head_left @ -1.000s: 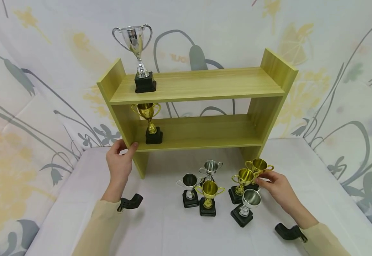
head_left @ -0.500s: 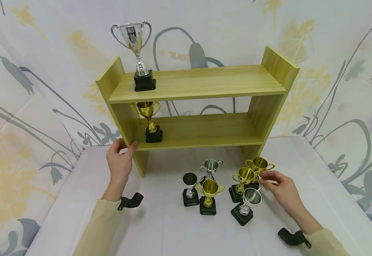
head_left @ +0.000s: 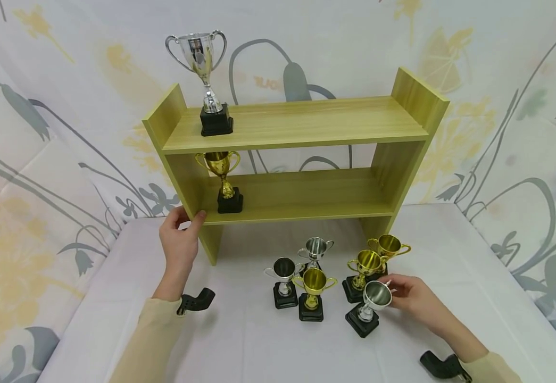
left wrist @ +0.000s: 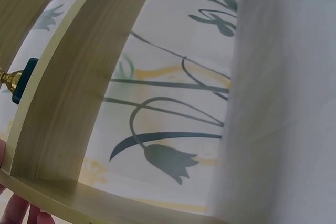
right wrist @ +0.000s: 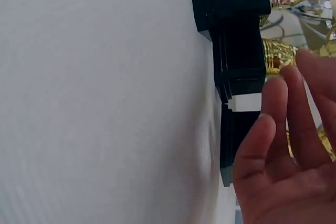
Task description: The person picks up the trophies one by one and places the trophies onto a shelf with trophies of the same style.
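My left hand (head_left: 180,242) grips the left side panel of the wooden shelf (head_left: 301,199), its thumb on the middle board's front edge. In the left wrist view, its fingertips (left wrist: 16,211) show around the panel's edge. My right hand (head_left: 418,300) is at the right of a small silver trophy cup (head_left: 377,296), fingertips right at its handle. Behind that cup stand a gold trophy cup (head_left: 368,263) and another gold trophy cup (head_left: 390,246). In the right wrist view, loosely bent fingers (right wrist: 302,124) are beside the black bases (right wrist: 239,56).
A large silver trophy (head_left: 200,56) stands on the top board's left end, a gold trophy (head_left: 220,166) on the board below. Left of the right-hand group stand a silver cup (head_left: 283,270), another silver cup (head_left: 316,248) and a gold cup (head_left: 314,282) on the white-covered table (head_left: 239,340).
My right hand has left the rear gold trophy cup and come forward to the front silver one. My left hand keeps its grip on the shelf, and the trophies stay in place.
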Demonstrator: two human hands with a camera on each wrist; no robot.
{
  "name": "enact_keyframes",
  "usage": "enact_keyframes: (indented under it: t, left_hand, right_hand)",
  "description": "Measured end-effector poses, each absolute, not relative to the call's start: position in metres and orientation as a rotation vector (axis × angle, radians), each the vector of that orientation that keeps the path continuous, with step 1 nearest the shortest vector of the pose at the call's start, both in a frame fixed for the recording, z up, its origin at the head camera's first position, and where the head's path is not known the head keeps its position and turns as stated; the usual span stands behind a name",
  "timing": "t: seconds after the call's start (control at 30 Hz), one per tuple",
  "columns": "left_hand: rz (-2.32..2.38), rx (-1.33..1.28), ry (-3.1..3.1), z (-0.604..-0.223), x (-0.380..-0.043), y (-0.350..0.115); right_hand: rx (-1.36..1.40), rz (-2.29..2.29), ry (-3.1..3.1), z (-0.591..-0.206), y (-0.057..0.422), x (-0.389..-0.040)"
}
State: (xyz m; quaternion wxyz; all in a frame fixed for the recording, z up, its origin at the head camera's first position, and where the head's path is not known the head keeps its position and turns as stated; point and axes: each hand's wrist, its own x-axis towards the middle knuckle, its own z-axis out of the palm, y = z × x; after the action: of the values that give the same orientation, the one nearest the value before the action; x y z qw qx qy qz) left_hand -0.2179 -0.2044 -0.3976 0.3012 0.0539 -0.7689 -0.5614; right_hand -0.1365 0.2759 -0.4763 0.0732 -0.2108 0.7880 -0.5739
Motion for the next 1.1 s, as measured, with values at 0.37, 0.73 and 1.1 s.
enact_keyframes:
  t: [0.37, 0.73, 1.1]
  left_hand:
    - [-1.469, 0.135, -2.045, -0.398, -0.218, -0.204]
    - [-1.487, 0.119, -2.036, -0.398, -0.218, -0.204]
    - [-1.480, 0.125, -2.036, -0.397, -0.216, -0.202]
  right_hand:
    - [-0.771, -1.840, 2.009, -0.479, 0.274, -0.135]
    - [-0.805, -1.823, 2.004, -0.478, 0.267, -0.132]
    - [-0.799, -1.779, 2.062, -0.477, 0.258, -0.131]
